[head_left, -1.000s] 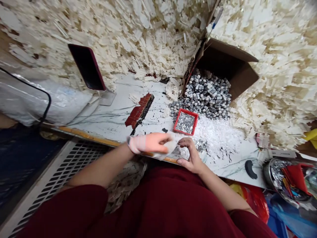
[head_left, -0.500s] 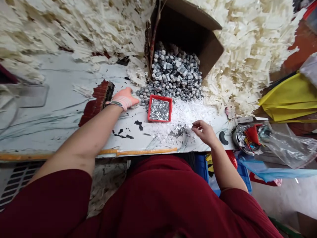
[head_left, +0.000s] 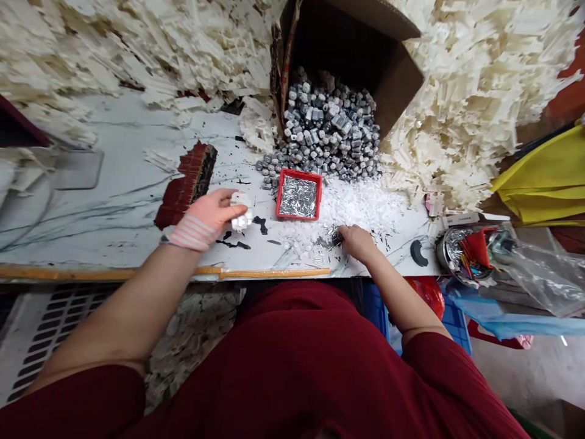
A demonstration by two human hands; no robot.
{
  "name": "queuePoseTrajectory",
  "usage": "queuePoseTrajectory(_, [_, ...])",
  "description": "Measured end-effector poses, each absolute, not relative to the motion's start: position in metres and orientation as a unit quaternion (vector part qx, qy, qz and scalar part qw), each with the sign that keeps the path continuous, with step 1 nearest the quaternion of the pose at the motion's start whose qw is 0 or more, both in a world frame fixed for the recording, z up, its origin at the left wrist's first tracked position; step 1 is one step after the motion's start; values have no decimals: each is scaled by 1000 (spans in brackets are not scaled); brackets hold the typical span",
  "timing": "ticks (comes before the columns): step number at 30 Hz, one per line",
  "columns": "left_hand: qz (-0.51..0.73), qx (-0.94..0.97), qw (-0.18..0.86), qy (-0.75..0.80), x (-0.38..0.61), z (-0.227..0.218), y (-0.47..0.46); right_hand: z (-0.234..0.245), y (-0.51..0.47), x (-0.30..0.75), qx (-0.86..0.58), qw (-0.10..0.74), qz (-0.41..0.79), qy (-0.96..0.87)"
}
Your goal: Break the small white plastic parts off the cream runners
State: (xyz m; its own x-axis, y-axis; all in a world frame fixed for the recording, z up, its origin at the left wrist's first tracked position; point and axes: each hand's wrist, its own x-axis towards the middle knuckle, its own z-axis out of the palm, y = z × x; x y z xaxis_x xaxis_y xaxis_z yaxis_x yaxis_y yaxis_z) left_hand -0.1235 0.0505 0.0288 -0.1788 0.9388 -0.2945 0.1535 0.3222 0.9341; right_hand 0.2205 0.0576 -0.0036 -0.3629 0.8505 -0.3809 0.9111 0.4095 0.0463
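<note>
Left hand [head_left: 212, 214] grips a white plastic piece [head_left: 241, 212] at a red tray's [head_left: 298, 173] eight o'clock; right hand [head_left: 359, 242], narrowly curled, hold unclear, meets metal pins [head_left: 329, 241] at four. A slip could bury pins in white crumbs [head_left: 361, 207].

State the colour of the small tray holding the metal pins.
The tray is red; head view.

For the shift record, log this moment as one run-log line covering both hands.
left hand: holds white moulded plastic piece | right hand: at small silver metal pins | nearby: red plastic tray of pins
</note>
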Motion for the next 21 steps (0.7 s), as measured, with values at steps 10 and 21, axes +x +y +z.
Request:
queuePoseTrajectory(10, [352,395,688,496,3,-5,7,14,50,211,557,-238,-361,709])
queuePoseTrajectory(21, [361,401,665,517,7,12,2,14,34,175,475,-279,-387,739])
